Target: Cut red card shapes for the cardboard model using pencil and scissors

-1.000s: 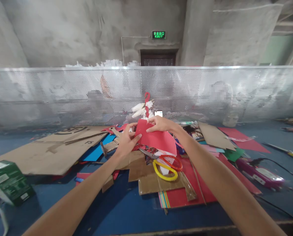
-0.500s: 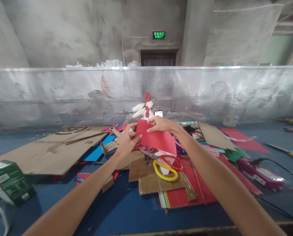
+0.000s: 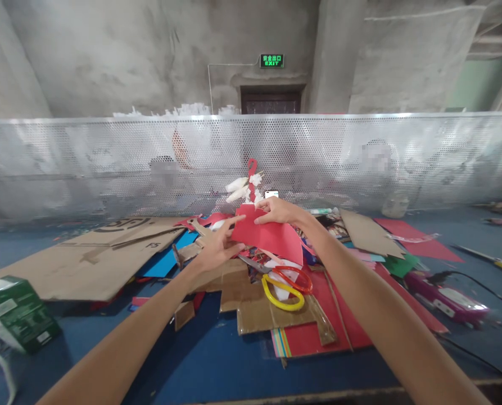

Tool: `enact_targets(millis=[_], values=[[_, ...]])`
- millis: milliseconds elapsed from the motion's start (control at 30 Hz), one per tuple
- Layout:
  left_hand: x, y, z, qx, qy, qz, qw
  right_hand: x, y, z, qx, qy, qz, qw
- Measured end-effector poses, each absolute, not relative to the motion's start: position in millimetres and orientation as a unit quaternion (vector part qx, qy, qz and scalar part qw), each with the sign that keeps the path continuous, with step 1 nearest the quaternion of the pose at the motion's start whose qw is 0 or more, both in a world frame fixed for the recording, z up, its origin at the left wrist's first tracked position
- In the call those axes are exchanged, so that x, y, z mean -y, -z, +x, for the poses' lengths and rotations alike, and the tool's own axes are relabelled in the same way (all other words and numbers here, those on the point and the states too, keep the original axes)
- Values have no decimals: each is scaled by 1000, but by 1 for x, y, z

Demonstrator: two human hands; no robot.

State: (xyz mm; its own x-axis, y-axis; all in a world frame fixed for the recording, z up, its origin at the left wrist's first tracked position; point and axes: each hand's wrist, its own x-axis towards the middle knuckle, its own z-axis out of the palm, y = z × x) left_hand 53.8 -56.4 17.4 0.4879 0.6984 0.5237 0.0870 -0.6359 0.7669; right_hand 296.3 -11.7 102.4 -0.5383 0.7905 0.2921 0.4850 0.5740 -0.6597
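A curved piece of red paper [image 3: 271,240] is held up over the clutter in front of me. My right hand [image 3: 281,211] pinches its upper edge, thumb on the near face. At the paper's left side, my left hand [image 3: 217,243] has its fingers spread, the index finger stretched across the sheet's edge. Scissors [image 3: 283,302] with one yellow and one red-orange handle lie just below the paper, blades partly covered by scraps. Behind it stand white flowers [image 3: 238,185] with a red looped strip [image 3: 252,166].
Cardboard sheets [image 3: 94,253] cover the left of the blue table [image 3: 200,360]. A green box [image 3: 21,315] stands at the left. To the right lie a purple device [image 3: 447,298] with a cord and a utility knife [image 3: 491,260]. A perforated metal screen [image 3: 339,157] runs along the back.
My left hand has loosened from the paper's left side, its fingers spreading and its thumb moving down off the face. My right hand and the paper have barely moved.
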Motion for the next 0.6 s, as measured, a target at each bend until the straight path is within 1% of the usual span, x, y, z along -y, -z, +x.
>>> enact_targets(millis=[167,233,300,467,600], values=[[48,-12,51,-325,-407,832,193,9,-101,297,833,-282,-378,291],[46,-11,51,-340,-402,837,147,10,-102,297,835,-282,-375,287],[46,-11,52,-345,-401,837,143,11,-102,296,837,-280,-372,289],[47,-10,52,-328,-405,837,168,14,-104,295,845,-259,-368,288],[48,-13,53,-327,-409,840,146,10,-101,293,851,-264,-362,275]])
